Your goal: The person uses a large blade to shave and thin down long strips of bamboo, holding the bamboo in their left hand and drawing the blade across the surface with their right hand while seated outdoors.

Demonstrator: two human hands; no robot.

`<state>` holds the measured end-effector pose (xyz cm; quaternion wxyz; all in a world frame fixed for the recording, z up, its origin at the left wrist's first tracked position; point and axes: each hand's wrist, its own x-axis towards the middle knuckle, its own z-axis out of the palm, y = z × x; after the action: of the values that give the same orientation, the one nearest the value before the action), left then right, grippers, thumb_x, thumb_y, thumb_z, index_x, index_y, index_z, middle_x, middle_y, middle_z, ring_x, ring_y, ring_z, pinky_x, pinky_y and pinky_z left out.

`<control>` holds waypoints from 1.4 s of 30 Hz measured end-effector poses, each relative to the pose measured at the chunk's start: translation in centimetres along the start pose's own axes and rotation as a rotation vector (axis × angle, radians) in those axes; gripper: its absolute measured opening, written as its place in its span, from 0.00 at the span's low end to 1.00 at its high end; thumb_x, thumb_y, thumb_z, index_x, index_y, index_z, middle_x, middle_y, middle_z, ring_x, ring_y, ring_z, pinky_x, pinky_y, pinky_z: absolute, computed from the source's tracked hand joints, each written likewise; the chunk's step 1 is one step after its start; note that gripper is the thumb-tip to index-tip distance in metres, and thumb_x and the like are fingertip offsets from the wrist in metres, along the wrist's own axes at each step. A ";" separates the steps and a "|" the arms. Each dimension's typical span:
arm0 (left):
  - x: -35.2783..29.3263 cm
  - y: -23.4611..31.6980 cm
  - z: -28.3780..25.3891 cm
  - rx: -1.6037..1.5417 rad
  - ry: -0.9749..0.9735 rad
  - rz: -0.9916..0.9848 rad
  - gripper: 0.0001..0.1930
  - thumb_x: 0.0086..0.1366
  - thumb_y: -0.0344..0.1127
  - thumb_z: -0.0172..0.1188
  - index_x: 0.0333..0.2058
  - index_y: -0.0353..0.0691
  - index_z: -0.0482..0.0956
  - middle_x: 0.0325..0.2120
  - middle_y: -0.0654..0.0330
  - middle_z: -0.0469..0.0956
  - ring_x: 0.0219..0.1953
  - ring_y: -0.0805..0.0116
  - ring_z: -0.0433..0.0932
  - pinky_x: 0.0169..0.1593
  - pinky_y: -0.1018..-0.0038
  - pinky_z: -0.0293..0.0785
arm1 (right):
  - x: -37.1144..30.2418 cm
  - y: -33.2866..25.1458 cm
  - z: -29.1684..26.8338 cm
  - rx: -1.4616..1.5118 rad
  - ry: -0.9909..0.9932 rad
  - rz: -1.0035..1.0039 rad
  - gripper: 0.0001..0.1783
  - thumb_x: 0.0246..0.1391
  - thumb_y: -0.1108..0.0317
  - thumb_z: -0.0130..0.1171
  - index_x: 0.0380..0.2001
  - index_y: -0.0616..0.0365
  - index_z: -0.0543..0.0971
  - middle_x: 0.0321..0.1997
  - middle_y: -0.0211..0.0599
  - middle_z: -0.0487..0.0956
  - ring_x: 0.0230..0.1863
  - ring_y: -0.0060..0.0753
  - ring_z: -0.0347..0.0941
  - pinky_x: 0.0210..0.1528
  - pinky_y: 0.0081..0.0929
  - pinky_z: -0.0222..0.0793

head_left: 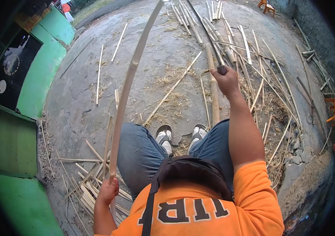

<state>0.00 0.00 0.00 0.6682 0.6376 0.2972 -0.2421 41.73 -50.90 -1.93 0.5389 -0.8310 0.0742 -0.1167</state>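
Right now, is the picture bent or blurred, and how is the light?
Head view: strong fisheye bending, with dark rounded corners; the ground bulges; light is soft, without hard shadows; strip and right hand look fairly sharp, without obvious motion blur.

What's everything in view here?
Long flat bamboo strip: one, cream, left of centre
Long metal knife: one, grey, upper centre
Loose bamboo strips: many, pale, strewn, heaped lower left
Round bamboo poles: several, tan, upper centre
Curly shavings: many, yellowish, on grey concrete
Painted wall: one, green, left
Small chair: one, orange, top right
Fabric bag: one, dark, waist
Denim jeans: one, blue, centre
Sandals: two, dark, feet
Shirt: one, orange, bottom
Left hand: one, gripping strip
Right hand: one, gripping knife
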 end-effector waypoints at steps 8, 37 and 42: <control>2.9 2.5 5.3 0.394 0.326 0.258 0.33 0.76 0.66 0.52 0.34 0.36 0.79 0.21 0.68 0.70 0.27 0.78 0.65 0.32 0.75 0.63 | -6.5 -6.2 3.1 -0.153 -0.416 -0.413 0.15 0.55 0.56 0.73 0.32 0.57 0.83 0.27 0.48 0.82 0.30 0.53 0.79 0.36 0.45 0.74; 0.6 7.1 9.2 0.831 0.516 0.337 0.34 0.78 0.63 0.49 0.32 0.32 0.75 0.19 0.48 0.74 0.24 0.49 0.76 0.32 0.57 0.70 | -10.4 -6.6 9.0 -0.250 -0.487 -0.521 0.13 0.59 0.58 0.67 0.31 0.57 0.81 0.26 0.51 0.80 0.31 0.61 0.78 0.35 0.51 0.72; 1.7 6.1 8.0 0.757 0.653 0.366 0.30 0.79 0.60 0.50 0.44 0.31 0.76 0.28 0.48 0.81 0.33 0.53 0.80 0.41 0.60 0.75 | -10.1 -5.8 8.4 -0.204 -0.507 -0.522 0.14 0.55 0.60 0.72 0.31 0.59 0.81 0.26 0.51 0.80 0.29 0.61 0.77 0.33 0.47 0.71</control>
<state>6.22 -7.44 3.19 0.2956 0.9177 0.2655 -0.0008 34.33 -38.62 -1.09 0.4069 -0.8738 -0.2644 -0.0327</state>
